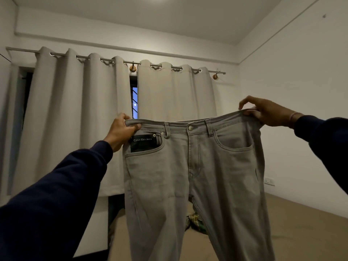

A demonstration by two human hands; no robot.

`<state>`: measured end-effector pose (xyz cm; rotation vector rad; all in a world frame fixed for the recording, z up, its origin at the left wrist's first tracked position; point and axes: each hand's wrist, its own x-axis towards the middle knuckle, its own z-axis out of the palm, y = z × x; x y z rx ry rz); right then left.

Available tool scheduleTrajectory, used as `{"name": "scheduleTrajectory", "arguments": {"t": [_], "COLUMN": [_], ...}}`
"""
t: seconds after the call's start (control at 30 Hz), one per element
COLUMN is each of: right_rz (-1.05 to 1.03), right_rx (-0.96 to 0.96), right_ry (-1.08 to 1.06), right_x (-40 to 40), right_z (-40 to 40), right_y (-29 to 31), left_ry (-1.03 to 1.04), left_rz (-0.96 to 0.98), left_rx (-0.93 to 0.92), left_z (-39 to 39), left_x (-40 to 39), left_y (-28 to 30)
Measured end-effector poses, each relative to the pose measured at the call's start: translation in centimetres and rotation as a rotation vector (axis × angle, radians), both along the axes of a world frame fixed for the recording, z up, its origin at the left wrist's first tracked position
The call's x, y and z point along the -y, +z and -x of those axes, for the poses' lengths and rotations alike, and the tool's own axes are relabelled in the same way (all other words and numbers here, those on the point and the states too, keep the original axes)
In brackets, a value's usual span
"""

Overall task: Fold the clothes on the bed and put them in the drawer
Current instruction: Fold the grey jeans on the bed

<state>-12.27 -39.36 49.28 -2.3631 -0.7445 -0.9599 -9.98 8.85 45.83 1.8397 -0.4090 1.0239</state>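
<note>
The only readable text is "Calvin Klein Jeans" in pale letters on a dark label [144,144] set at the pocket just under the waistband of the grey jeans [195,176], near the side pinched by the left hand [122,131].

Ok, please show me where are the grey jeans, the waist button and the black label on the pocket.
grey jeans [211,178]: head view, on the front fabric below the fly.
waist button [190,128]: head view, on the metal button's face.
black label [143,144]: head view, on the middle of the patch, under its lettering.
</note>
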Motion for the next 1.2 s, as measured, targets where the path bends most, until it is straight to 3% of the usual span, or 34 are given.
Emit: {"name": "scheduleTrajectory", "arguments": {"t": [0.17, 0.33, 0.4, 0.47, 0.53, 0.6, 0.73, 0.93, 1.2], "right_rz": [0.072, 0.081, 0.074, -0.039, -0.276, -0.445, -0.424, -0.609, -0.654], "right_rx": [-0.364, -0.791, -0.879, -0.727, -0.459, -0.31, -0.519, -0.529, -0.49], "right_ry": [0.199, 0.234, 0.233, 0.136, -0.002, -0.07, 0.032, 0.266, 0.152], "right_x": [0.1, 1.1, 0.3, -2.0, -5.4, -9.1, -14.2, -18.0, -21.2], "right_z": [1.5, 0.3, -1.6, -5.3, -9.5, -12.6, -12.9, -11.3, -8.6], "right_y": [-0.8, -1.1, -1.6, -2.5, -3.5, -4.3, -7.3, -16.3, -24.1], "left_ry": [0.004, -0.404, -0.378, -0.055, 0.31, 0.413, 0.321, 0.233, -0.014], "left_rz": [0.038, 0.006, 0.026, 0.047, 0.169, 0.371, 0.463, 0.394, 0.538], "left_rx": [-0.055, -0.343, -0.437, -0.379, -0.27, -0.251, -0.263, -0.272, -0.394], "left_z": [-0.7, -0.1, -1.8, -5.3, -8.5, -10.1, -11.6, -9.0, -5.8], "left_x": [-0.5, -2.2, -2.4, -1.1, 1.3, 4.3, 7.8, 12.3, 15.0], "left_y": [-1.9, -3.7, -4.9, -5.7, -5.9, -5.7, -7.6, -16.4, -22.7]}}
